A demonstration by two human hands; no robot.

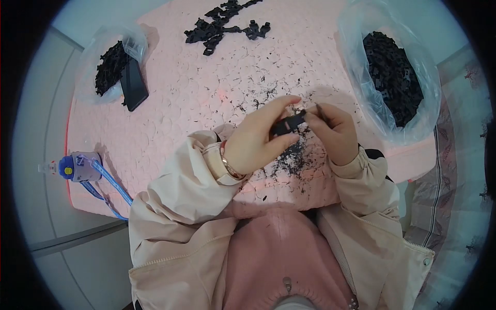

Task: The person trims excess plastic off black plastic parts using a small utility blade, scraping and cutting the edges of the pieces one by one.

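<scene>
My left hand (256,132) is closed around a small flat black part (289,124), gripping it between thumb and fingers above the pink quilted cover (170,108). My right hand (335,132) is at the right end of that part, its fingers pinched together. A thin dark thing shows by the right fingertips, too small and blurred to name. Beneath both hands lies a heap of black shavings (295,161), with more scraps scattered over the cover.
At the far side lies a pile of black parts (214,31). Clear plastic bags of black parts stand at right (434,103) and left (89,67). A phone (134,88) leans by the left bag. A strapped bottle (85,166) is at the left edge.
</scene>
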